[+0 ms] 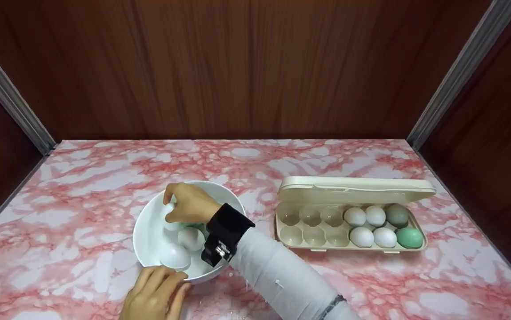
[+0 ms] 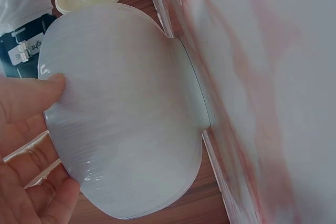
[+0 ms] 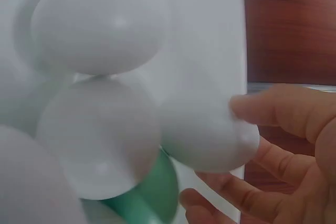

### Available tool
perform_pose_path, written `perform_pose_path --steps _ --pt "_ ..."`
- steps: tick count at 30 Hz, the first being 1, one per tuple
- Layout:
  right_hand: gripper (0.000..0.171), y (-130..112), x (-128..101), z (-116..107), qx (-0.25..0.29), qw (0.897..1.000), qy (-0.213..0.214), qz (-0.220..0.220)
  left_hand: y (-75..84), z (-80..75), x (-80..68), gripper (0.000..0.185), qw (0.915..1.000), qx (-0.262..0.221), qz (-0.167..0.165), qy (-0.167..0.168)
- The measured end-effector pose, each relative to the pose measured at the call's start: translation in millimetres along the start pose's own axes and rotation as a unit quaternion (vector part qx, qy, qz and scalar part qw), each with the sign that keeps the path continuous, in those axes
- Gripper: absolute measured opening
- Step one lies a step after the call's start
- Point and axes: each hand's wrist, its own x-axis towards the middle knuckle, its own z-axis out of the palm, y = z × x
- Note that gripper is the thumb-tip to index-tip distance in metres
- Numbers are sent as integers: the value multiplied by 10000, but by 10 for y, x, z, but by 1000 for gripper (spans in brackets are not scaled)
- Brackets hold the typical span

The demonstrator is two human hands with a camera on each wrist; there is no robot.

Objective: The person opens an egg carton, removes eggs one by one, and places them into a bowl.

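"What did we have in the right hand [image 1: 191, 202]?"

"We had a white egg [image 3: 210, 135] at the left side of the bowl [image 1: 149, 233]. The fingers were parted only by the egg's width, thumb on one side and fingertips on the other, so we were gripping it."

"And the left hand [image 1: 151, 298]?"

"We gripped the bowl's near rim with it, fingers over the edge and thumb against the outer wall."

"What lay near the pinched egg?"

"A pale egg [image 1: 191, 238] and a larger-looking white egg [image 1: 175, 256], nearer us, with a green egg [image 3: 152, 198] partly hidden below. Whether the gripped egg touched its neighbours, we couldn't tell."

"And right of the bowl?"

"We saw the egg carton [image 1: 311, 233] on the marbled surface [image 1: 255, 160], lid raised, six eggs in its right half."
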Motion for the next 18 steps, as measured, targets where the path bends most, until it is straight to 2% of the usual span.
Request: perform_pose_path --steps 12,18 --pt "27 -13 61 71 -826 9960 -148 296 9 7 22 53 10000 -69 -37 -40" --pt "29 -12 71 103 -829 9955 -232 398 14 -12 3 53 10000 5 -56 -81"
